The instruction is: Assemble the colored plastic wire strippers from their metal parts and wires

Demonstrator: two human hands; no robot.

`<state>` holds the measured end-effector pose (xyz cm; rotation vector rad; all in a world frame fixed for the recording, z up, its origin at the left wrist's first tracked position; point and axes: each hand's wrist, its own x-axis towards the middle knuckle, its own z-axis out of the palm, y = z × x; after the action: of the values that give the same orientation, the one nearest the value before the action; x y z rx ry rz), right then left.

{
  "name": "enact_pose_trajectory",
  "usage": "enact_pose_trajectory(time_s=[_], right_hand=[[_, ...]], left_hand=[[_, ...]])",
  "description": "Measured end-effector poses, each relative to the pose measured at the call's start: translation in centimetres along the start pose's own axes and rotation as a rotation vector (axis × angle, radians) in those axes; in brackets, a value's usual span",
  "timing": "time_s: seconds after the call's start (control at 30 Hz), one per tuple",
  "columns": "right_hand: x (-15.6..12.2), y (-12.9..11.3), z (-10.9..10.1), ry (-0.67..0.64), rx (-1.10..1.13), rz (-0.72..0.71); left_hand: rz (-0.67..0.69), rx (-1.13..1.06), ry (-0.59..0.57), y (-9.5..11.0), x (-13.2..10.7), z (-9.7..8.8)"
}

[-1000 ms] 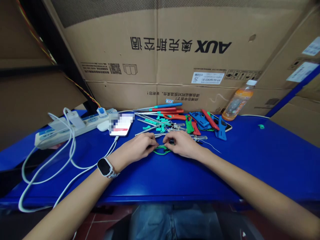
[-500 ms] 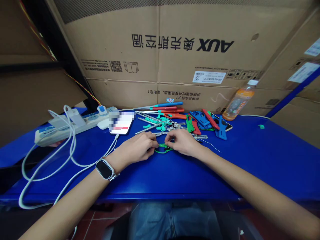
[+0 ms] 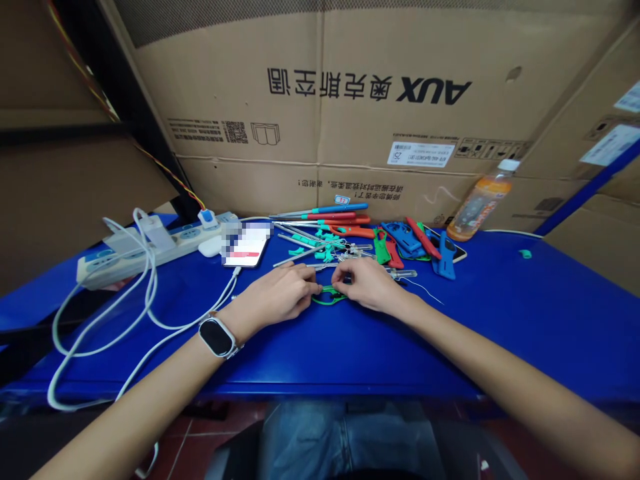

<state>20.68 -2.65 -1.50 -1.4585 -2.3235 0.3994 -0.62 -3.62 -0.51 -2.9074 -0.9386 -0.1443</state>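
A green plastic lighter casing (image 3: 327, 300) lies on the blue table between my hands. Its left end is held by my left hand (image 3: 287, 290), fingers curled and pressed together. Over the casing's right side, my right hand (image 3: 367, 283) pinches with thumb and forefinger; whatever sits in that pinch is too small to make out. A small black part (image 3: 341, 297) shows at the casing under the right fingers. Just beyond my hands lie metal lighter tubes (image 3: 300, 255), teal plastic triggers (image 3: 327, 248) and clear lighter tanks (image 3: 403, 274) with thin wires.
Long-nosed lighters (image 3: 350, 231) lie at the back. Blue, red and green casings (image 3: 405, 237) are piled to the right, near an orange drink bottle (image 3: 483, 200). At left are a phone (image 3: 250, 243), a power strip (image 3: 185, 233) and looping white cables (image 3: 145, 287). A cardboard box (image 3: 350, 133) stands behind.
The view has shifted slightly, so everything sits a little further right. Both hands stay at the green casing, with only slight finger movement.
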Motion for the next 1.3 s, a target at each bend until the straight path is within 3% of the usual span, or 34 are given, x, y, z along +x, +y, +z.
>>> enact_pose_trajectory(time_s=[0.2, 0.47, 0.63, 0.87, 1.3], right_hand=[[-0.1, -0.3, -0.2, 0.010, -0.066, -0.022], [0.8, 0.3, -0.4, -0.081, -0.006, -0.055], [0.8, 0.9, -0.8, -0.169, 0.081, -0.110], [0.4, 0.6, -0.6, -0.062, 0.006, -0.065], [0.1, 0.6, -0.3, -0.030, 0.004, -0.055]], left_hand=[[0.021, -0.022, 0.010, 0.0, 0.0, 0.1], [0.044, -0.087, 0.058, -0.6, -0.2, 0.5], [0.005, -0.254, 0.079, -1.3, -0.4, 0.7], [-0.221, -0.545, 0.058, -2.2, -0.9, 0.0], [-0.141, -0.580, 0.094, -3.2, -0.9, 1.0]])
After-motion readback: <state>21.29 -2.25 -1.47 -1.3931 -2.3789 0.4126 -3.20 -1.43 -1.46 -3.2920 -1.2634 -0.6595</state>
